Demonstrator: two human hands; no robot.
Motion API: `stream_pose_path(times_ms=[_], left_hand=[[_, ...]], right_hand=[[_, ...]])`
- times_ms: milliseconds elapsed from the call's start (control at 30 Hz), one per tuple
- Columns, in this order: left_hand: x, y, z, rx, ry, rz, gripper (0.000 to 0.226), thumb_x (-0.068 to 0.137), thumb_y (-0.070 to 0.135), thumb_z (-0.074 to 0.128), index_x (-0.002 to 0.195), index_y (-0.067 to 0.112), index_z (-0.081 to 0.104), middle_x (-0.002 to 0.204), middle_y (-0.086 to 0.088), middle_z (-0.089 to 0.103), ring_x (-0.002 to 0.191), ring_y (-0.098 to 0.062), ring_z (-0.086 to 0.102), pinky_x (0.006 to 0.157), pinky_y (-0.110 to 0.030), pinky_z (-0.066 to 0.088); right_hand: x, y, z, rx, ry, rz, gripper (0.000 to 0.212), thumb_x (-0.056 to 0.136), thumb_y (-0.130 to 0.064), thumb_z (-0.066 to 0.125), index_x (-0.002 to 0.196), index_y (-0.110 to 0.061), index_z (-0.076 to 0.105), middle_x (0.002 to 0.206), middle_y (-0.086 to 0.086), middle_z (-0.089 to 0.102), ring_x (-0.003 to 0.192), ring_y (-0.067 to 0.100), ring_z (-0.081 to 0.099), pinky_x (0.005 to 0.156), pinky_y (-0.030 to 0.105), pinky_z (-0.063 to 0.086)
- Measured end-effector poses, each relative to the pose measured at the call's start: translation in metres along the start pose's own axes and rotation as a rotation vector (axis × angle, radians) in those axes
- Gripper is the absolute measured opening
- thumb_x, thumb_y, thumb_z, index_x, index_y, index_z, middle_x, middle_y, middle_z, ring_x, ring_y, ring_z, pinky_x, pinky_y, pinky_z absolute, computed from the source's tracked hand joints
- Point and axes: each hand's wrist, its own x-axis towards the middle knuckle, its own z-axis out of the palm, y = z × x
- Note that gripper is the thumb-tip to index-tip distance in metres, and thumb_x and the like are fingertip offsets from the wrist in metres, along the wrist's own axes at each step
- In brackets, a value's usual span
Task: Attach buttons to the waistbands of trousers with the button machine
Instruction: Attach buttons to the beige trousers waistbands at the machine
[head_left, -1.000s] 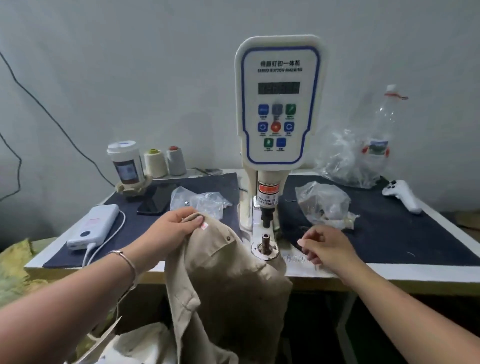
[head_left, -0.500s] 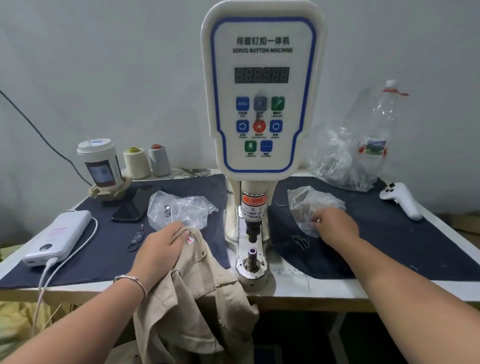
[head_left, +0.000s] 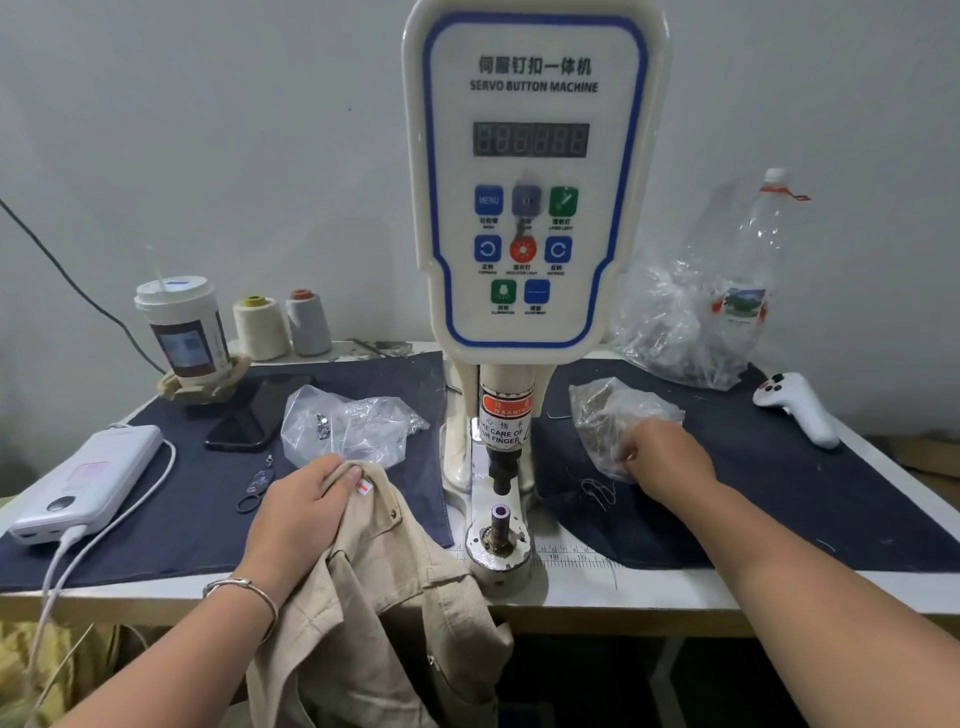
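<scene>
Still early in cycle. Left hand (head_left: 304, 501) gripped waistband of beige trousers (head_left: 384, 597) at table edge, just left of button machine (head_left: 530, 208); rest of garment hung off front. One metal stud (head_left: 393, 514) already sat on waistband. Lower die post (head_left: 500, 519) was bare, no fabric between it and punch. Right hand (head_left: 667, 457) was at small plastic bag (head_left: 613, 415) right of machine, fingers curled into it, likely fetching button; whether it held one, could not tell. Left: load button, position waistband, press.

beige trousers (head_left: 384, 613), navy mat (head_left: 779, 499)
</scene>
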Motion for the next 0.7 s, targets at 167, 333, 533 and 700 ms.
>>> stream_pose_path(times_ms=[167,333,533,700], left_hand=[[-0.001,0.000,0.000,-0.026,-0.004,-0.009,0.031,0.096,0.037,0.057,0.068,0.022,0.057,0.062,0.009,0.062,0.071,-0.016,0.060,0.070,-0.040,0.049],[0.000,-0.002,0.000,-0.026,0.012,-0.007,0.032,0.096,0.036,0.057,0.066,0.025,0.055,0.061,0.009,0.061,0.068,-0.016,0.059,0.065,-0.037,0.046],[-0.001,0.000,-0.001,-0.032,0.019,-0.010,0.033,0.095,0.035,0.058,0.064,0.025,0.055,0.062,0.010,0.062,0.068,-0.016,0.058,0.061,-0.034,0.044],[-0.001,0.001,-0.001,-0.028,0.019,-0.029,0.035,0.095,0.034,0.058,0.064,0.020,0.054,0.059,0.007,0.060,0.068,-0.017,0.058,0.063,-0.034,0.044]], right_hand=[[0.004,-0.003,-0.001,-0.035,-0.055,0.010,0.024,0.092,-0.011,0.052,0.105,-0.021,0.069,0.111,0.009,0.066,0.102,0.029,0.062,0.078,0.029,0.047],[0.011,-0.001,-0.002,-0.044,0.024,-0.075,0.018,0.091,-0.019,0.057,0.101,-0.017,0.071,0.106,0.007,0.068,0.101,0.024,0.062,0.082,0.027,0.049],[0.014,0.001,0.009,0.039,0.064,0.041,0.019,0.091,-0.015,0.056,0.099,-0.013,0.073,0.099,0.012,0.068,0.095,0.030,0.064,0.070,0.028,0.045],[0.016,-0.004,0.009,-0.018,-0.005,0.062,0.026,0.099,-0.024,0.047,0.116,-0.015,0.066,0.114,0.013,0.065,0.107,0.031,0.060,0.091,0.037,0.048]])
